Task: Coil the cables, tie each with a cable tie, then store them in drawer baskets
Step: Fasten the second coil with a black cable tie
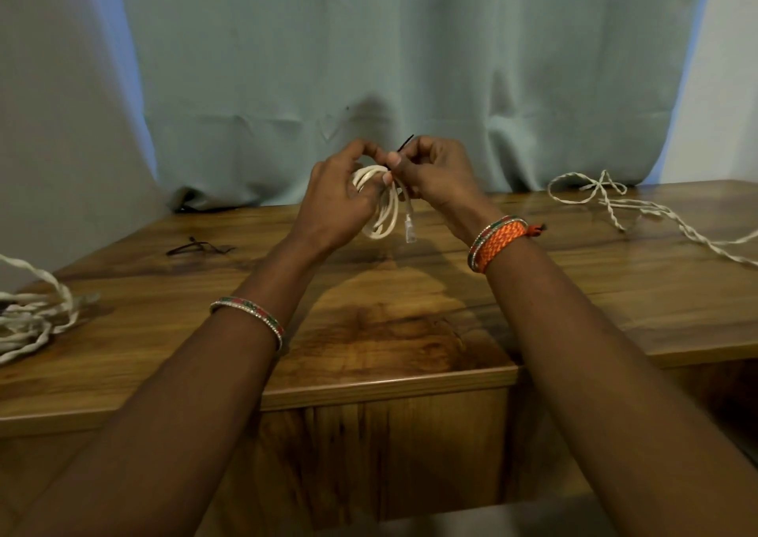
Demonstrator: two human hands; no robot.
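A small coil of white cable (383, 212) hangs in the air above the wooden table (389, 331), its clear plug (410, 229) dangling below. My left hand (334, 200) grips the coil's top from the left. My right hand (434, 175) pinches a thin black cable tie (405, 142) at the top of the coil; the tie's tip sticks up between the two hands. Where the tie wraps the coil is hidden by my fingers.
A loose pile of black cable ties (197, 247) lies on the table to the left. A twisted white cable (28, 315) is heaped at the left edge, another twisted white cable (640, 208) sprawls at the right. A pale curtain (369, 64) hangs behind the table.
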